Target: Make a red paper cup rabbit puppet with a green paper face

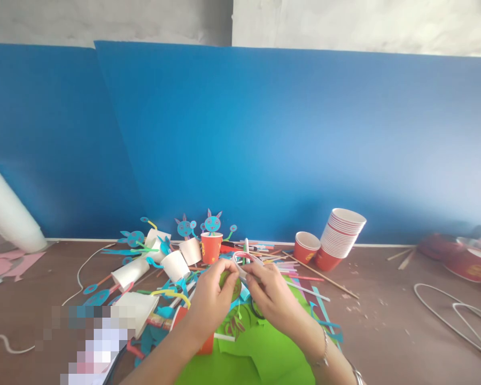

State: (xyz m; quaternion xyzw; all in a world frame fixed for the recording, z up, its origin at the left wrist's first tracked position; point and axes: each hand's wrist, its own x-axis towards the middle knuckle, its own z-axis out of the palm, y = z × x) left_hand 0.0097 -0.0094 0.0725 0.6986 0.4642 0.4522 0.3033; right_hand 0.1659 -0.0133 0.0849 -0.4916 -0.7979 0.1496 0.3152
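Both my hands meet over the craft pile in the middle of the table. In my right hand [269, 291] is a thin white ring with a pinkish inside, which looks like a roll of tape [240, 256]. Close against the ring's left side, my left hand [218, 286] has thumb and forefinger pinched together; what lies between them is too small to make out. Just under the left fingers shows a round green paper piece [235, 289]. Beneath both hands spread green paper sheets [276, 350], with a dark scissor-like handle [257, 309] partly hidden by my right hand.
Paper-cup figures with blue cat faces [212, 223] stand and lie at the left. A red cup [307, 247] and a leaning cup stack [340, 238] stand at the back right. Straws and sticks [320, 275] lie around. White cables [444, 315] run along both sides.
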